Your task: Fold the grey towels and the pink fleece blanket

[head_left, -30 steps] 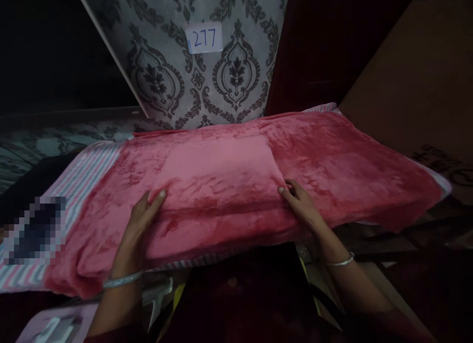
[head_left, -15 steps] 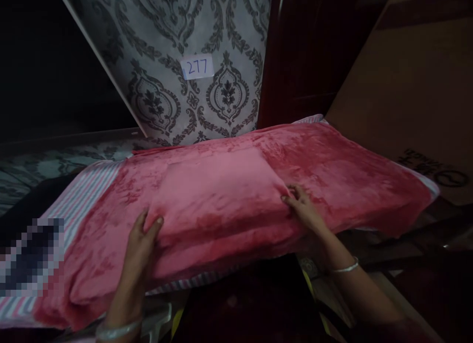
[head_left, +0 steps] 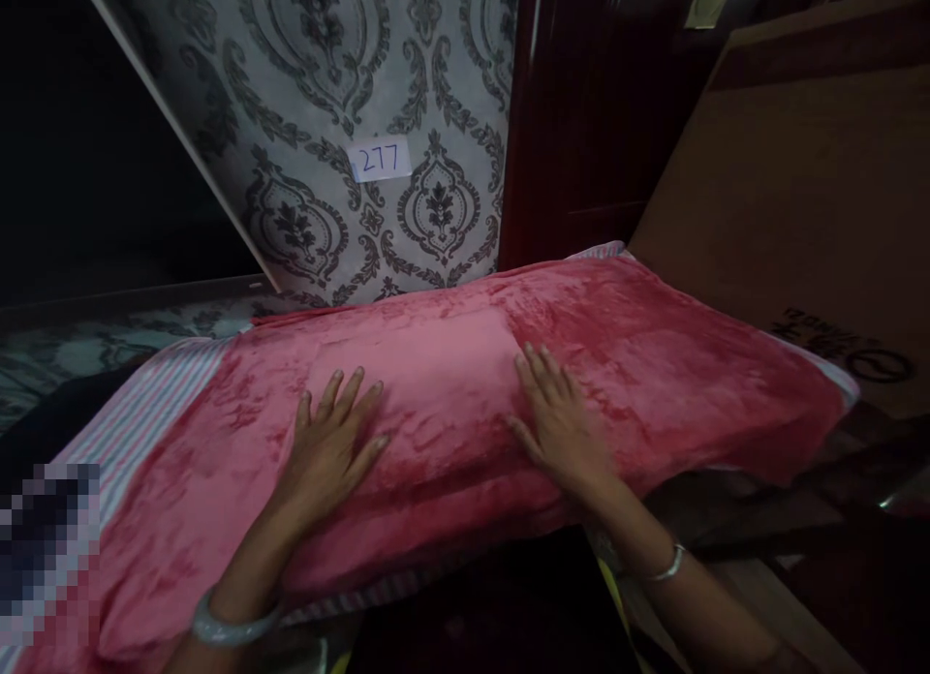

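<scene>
A smooth pink folded cloth (head_left: 443,364) lies spread on a mottled pink-red plush blanket (head_left: 675,354). My left hand (head_left: 330,446) rests over the cloth's left side, palm down with fingers spread. On the opposite side, my right hand (head_left: 563,417) lies over its right edge, fingers stretched out. Neither hand grips anything. Beneath the blanket, a striped cloth (head_left: 164,388) shows along the left end and the front edge.
Behind the blanket stands a patterned grey wall (head_left: 349,219) bearing a paper label (head_left: 382,159) marked 277. A dark red glossy panel (head_left: 573,122) adjoins it. To the right leans a large cardboard box (head_left: 806,190). A dark panel (head_left: 108,170) is at the left.
Both hands have let go of the pink cloth's side edges and moved inward onto it, fingers now spread flat. The cloth's front part lies flatter. The view has shifted slightly.
</scene>
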The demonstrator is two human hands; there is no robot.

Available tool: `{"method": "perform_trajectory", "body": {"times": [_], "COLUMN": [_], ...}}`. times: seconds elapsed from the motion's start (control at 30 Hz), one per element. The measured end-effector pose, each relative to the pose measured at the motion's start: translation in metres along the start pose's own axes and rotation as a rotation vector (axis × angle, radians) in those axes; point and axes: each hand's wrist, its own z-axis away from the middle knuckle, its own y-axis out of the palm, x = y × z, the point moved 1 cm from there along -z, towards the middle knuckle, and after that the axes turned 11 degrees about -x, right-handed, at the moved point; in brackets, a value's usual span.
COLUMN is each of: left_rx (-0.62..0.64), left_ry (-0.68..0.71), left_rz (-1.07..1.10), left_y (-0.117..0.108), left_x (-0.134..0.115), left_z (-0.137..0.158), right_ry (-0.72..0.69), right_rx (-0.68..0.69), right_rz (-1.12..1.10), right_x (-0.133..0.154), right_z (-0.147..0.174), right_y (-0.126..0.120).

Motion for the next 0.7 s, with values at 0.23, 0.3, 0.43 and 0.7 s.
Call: {"method": "perform_trajectory", "body": {"times": [0.23,0.3,0.43,0.7], "left_rx": [0.146,0.179,0.253,0.52], "left_ry": [-0.105,-0.104,-0.055,0.688], "left_rz": [-0.156,-0.157,-0.11,0.416], "left_y": [0.047,0.044,0.021,0.058], "left_x": [0.01,0.014,0.0,-0.115], "left_z": [0.016,0.015,-0.015,-0.14], "right_ry": [0.042,0.066,0.076,0.083], "right_rx": [0.189,0.18,0.168,0.139], "right_rz": [0.149,0.146,0.116,0.092], "right_x": [-0.003,-0.003,0.001,0.001], "right_z": [0.036,0.037,0.033,0.034], "right_y": [0.045,0.046,0.043,0.045]}}
